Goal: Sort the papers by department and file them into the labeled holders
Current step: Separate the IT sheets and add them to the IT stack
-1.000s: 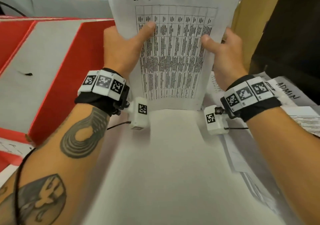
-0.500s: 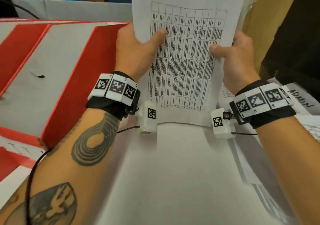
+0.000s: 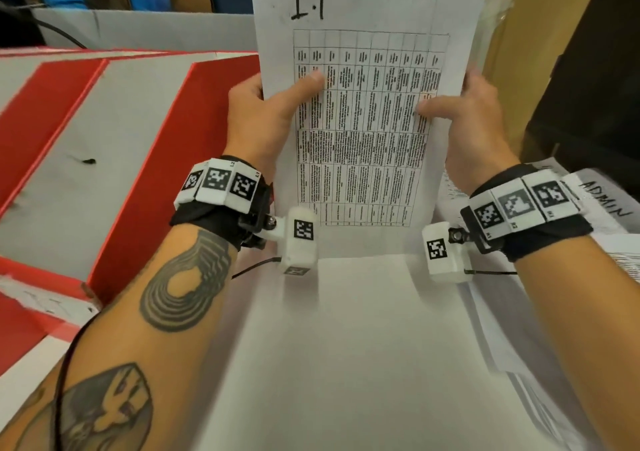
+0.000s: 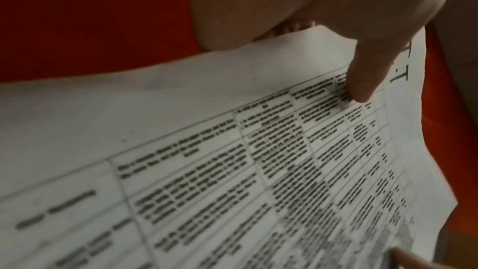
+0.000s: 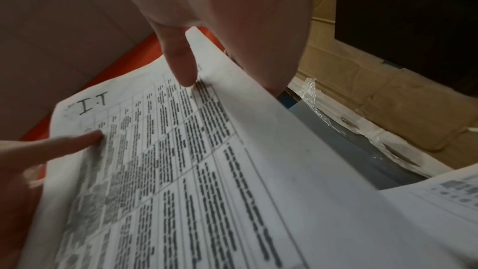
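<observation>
A white sheet (image 3: 363,131) with a printed table and a handwritten "I.T" heading stands upright in front of me. My left hand (image 3: 263,118) pinches its left edge, thumb on the printed face. My right hand (image 3: 474,118) pinches its right edge the same way. The left wrist view shows the sheet (image 4: 232,150) under my left thumb (image 4: 362,81). The right wrist view shows the sheet (image 5: 207,161) with my right thumb (image 5: 181,64) on it. Red and white file holders (image 3: 121,145) stand to the left of the sheet.
A loose stack of papers (image 3: 616,242), the top one marked "ADMIN", lies at the right under my right wrist. More white paper (image 3: 346,346) lies flat below the held sheet. A brown cardboard box (image 3: 519,34) and a dark object (image 3: 595,86) stand at the right rear.
Both hands have carried the I.T sheet a little right and lower in the view, so more of its top heading shows. The grip on both edges is the same.
</observation>
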Motion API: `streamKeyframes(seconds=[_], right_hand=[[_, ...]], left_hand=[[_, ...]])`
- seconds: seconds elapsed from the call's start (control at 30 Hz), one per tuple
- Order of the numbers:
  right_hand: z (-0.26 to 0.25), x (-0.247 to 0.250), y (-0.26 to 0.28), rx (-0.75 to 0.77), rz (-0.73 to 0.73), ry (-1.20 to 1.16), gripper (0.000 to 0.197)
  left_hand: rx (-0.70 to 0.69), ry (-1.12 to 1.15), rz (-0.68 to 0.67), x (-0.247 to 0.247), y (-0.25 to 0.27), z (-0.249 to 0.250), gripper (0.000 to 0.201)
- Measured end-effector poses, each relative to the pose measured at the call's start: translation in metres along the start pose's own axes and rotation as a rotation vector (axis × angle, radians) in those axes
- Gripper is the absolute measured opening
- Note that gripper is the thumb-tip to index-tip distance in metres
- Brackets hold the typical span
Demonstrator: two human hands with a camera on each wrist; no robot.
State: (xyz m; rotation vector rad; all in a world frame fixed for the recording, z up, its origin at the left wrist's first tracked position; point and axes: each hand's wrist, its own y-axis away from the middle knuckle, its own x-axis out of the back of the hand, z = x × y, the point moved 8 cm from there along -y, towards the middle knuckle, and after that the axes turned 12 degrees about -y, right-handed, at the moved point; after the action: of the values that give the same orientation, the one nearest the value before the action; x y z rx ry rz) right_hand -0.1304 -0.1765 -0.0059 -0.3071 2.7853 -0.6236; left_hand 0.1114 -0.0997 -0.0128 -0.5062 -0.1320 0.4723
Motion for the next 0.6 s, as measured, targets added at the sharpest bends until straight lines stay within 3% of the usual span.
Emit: streamKeyframes(seconds=[0.1,0.27,0.43,0.53,0.6], right_hand=[[0.01,-0.003,0.003,-0.058,-0.038,0.075,0.044],[-0.005,0.003,0.007,-0.022,0.049,0.078,0.038],[-0.024,0.027,0.01,-0.015,0.247,-0.16,0.036],[-0.03,0.049,0.02,-0.03,0.412,-0.274,0.036],[-0.035,0.063,0.029,-0.027,0.507,-0.325,0.033]], left_hand=[[0.014,-0.084,-0.03,-0.004,0.002,-0.007,0.031],[-0.005,-0.1,-0.064,-0.005,0.003,-0.002,0.031],[0.187,-0.175,-0.283,-0.011,0.016,-0.023,0.03],[0.22,0.044,-0.297,-0.014,0.026,-0.016,0.029],[0.244,0.359,-0.26,-0.022,0.039,-0.004,0.032]])
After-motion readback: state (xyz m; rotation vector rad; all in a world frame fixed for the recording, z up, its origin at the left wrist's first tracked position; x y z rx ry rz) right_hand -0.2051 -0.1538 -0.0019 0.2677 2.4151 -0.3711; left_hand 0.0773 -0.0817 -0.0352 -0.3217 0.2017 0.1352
